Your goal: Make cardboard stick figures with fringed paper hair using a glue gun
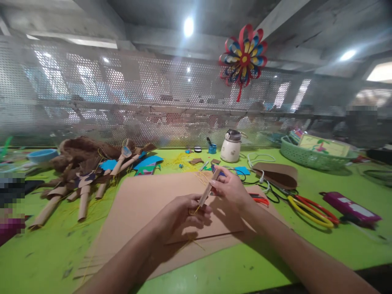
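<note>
A narrow, stiff strip of brown paper (pixel 207 192) slants between my two hands above the mat. Its lower end is in the closed fingers of my left hand (pixel 186 210), where a bit of yellow string hangs. Near the upper end, the fingertips of my right hand (pixel 229 185) pinch the strip. Something small and dark blue shows behind that end, too hidden to name. Under both hands lies a large sheet of brown paper (pixel 137 204), with a thin dark strip (pixel 205 237) and loose yellow string on it.
Brown paper-tube figures (pixel 84 196) lie at the left on the green table (pixel 30 261). Behind stand a white bottle (pixel 231 149) and a green basket (pixel 318 157). Yellow-and-red-handled pliers (pixel 312 212), cables and a purple box (pixel 352 208) lie at the right.
</note>
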`<state>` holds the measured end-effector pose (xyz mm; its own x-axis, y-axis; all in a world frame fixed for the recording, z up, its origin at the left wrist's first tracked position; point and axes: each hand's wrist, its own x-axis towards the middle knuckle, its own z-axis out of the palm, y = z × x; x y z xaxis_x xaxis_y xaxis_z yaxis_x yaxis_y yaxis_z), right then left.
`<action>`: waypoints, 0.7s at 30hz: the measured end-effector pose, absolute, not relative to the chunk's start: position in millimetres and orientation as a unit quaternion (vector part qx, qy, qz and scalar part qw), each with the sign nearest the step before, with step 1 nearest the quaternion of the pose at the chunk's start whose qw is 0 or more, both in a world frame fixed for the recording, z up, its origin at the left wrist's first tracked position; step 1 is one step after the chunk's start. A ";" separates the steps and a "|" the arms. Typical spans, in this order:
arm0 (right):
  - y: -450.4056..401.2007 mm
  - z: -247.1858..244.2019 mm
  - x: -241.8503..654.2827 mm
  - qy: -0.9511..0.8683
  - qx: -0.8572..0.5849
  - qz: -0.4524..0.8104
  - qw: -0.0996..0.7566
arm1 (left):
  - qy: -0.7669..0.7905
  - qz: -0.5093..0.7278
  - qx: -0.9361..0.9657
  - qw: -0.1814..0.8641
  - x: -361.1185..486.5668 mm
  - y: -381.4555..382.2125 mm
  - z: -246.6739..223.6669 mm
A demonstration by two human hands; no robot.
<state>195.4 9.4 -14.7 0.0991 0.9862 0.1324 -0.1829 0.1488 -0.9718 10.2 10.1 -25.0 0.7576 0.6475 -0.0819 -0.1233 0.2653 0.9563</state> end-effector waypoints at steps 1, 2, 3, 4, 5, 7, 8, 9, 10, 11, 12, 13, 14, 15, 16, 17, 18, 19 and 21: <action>10.4 -14.0 196.6 -0.462 -0.440 0.489 0.595 | 0.225 0.260 0.544 0.766 8.1 12.0 -25.5; 11.2 -12.9 197.8 -0.463 -0.446 0.492 0.587 | 0.224 0.272 0.538 0.766 6.6 13.8 -26.1; 11.5 -11.5 198.5 -0.468 -0.452 0.496 0.575 | 0.237 0.287 0.533 0.760 5.6 15.5 -26.6; 11.3 -9.7 198.6 -0.480 -0.457 0.496 0.561 | 0.257 0.300 0.528 0.752 5.2 16.8 -26.6; 10.3 -7.3 197.9 -0.501 -0.461 0.493 0.542 | 0.277 0.310 0.523 0.744 5.3 17.6 -26.1; 6.4 -1.4 194.0 -0.566 -0.465 0.468 0.495 | 0.293 0.335 0.530 0.722 6.7 17.1 -23.0; 3.7 1.8 190.9 -0.605 -0.464 0.448 0.467 | 0.285 0.347 0.541 0.711 7.7 16.0 -20.7; 0.8 4.9 187.3 -0.645 -0.462 0.425 0.437 | 0.272 0.357 0.554 0.701 8.8 14.6 -18.2; -2.0 7.4 183.4 -0.682 -0.459 0.396 0.408 | 0.258 0.364 0.560 0.698 9.8 13.2 -15.9; -4.5 9.1 179.5 -0.717 -0.455 0.364 0.383 | 0.242 0.365 0.561 0.702 10.7 11.9 -14.1; -6.5 9.7 175.7 -0.745 -0.450 0.329 0.366 | 0.233 0.373 0.557 0.704 11.4 11.1 -13.1; -7.9 9.3 172.2 -0.764 -0.448 0.291 0.361 | 0.229 0.386 0.548 0.706 11.8 10.8 -12.9; -8.6 7.8 169.0 -0.776 -0.447 0.255 0.364 | 0.233 0.401 0.537 0.705 12.0 11.1 -13.4; -8.8 5.4 166.3 -0.781 -0.448 0.227 0.371 | 0.244 0.416 0.522 0.703 11.8 11.9 -14.4; -8.5 2.4 163.9 -0.780 -0.449 0.212 0.380 | 0.257 0.429 0.508 0.701 11.3 13.0 -15.6; -7.9 -0.8 161.8 -0.777 -0.450 0.208 0.389 | 0.270 0.439 0.494 0.700 10.7 14.3 -16.8; -7.4 -4.0 160.1 -0.771 -0.450 0.213 0.396 | 0.279 0.447 0.482 0.700 10.0 15.5 -17.6; -7.1 -6.7 158.7 -0.765 -0.450 0.222 0.404 | 0.285 0.453 0.471 0.701 9.2 16.5 -17.9; -7.8 -10.3 157.2 -0.746 -0.453 0.250 0.418 | 0.290 0.461 0.453 0.706 7.9 17.7 -17.3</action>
